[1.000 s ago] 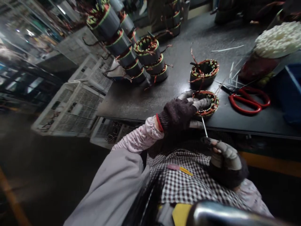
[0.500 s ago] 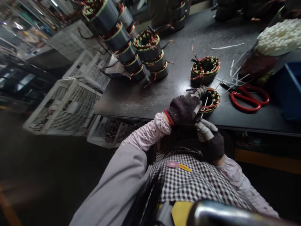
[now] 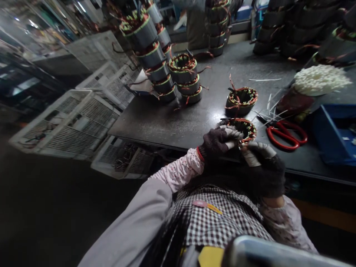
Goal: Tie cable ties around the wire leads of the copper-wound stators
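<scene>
At the table's near edge sits a motor stator [image 3: 251,130] with copper windings and greenish slot liners round its opening. My left hand [image 3: 219,140], in a dark knitted glove with pale taped fingertips, grips its near left rim. Close beside it, my right hand [image 3: 264,163] is closed in a pinch at the front rim; what lies between its fingertips is too small to make out. Just behind stands a second stator [image 3: 240,105] with copper leads tied across it. Red-handled scissors [image 3: 286,136] lie to the right, beside loose white strips [image 3: 269,111].
Stacked stators [image 3: 183,74] stand at the back left. A bundle of white strips [image 3: 319,79] and a blue bin [image 3: 330,137] are on the right. White plastic crates [image 3: 80,122] stand left of the table [image 3: 155,124], and more stators [image 3: 303,29] at the back.
My right hand has come up to the stator's front rim, close to my left. The white strip seen across the stator's opening no longer shows. The camera view has shifted.
</scene>
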Demonstrator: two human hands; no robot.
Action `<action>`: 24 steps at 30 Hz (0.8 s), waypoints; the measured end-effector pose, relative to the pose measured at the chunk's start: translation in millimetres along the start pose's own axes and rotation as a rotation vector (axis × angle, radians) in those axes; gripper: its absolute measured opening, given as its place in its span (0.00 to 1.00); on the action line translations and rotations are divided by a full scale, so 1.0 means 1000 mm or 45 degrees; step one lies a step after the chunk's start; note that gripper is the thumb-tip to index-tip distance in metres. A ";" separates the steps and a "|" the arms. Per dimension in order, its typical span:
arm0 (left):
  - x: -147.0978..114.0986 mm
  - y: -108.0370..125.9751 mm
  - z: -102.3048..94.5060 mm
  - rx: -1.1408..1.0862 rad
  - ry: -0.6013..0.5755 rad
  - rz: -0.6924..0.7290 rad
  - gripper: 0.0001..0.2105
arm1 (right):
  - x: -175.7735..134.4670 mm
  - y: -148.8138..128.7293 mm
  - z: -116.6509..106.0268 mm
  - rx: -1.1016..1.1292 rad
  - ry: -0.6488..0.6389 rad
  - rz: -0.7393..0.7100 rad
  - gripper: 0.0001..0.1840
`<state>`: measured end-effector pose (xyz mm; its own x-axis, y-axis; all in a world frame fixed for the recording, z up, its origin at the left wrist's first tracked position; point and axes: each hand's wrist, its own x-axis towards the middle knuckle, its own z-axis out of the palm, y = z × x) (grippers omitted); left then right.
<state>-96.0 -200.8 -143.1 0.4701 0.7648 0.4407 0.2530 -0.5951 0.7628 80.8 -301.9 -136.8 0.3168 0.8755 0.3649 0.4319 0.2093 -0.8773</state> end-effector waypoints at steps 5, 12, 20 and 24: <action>0.001 -0.002 -0.002 0.019 -0.021 0.061 0.08 | 0.008 -0.004 0.007 -0.178 -0.015 0.016 0.14; 0.001 0.002 -0.008 -0.014 -0.036 0.044 0.08 | 0.004 -0.003 0.005 -0.238 0.010 -0.186 0.11; 0.001 0.004 -0.010 0.014 -0.084 0.056 0.09 | 0.009 -0.009 0.005 -0.453 -0.118 -0.184 0.16; 0.002 0.004 -0.015 -0.023 -0.099 0.090 0.10 | 0.012 -0.013 0.003 -0.474 -0.068 -0.384 0.15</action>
<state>-106.5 -197.9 -131.8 0.5502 0.6995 0.4561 0.2021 -0.6415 0.7400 76.3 -292.8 -121.7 0.0915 0.8229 0.5608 0.7742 0.2955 -0.5598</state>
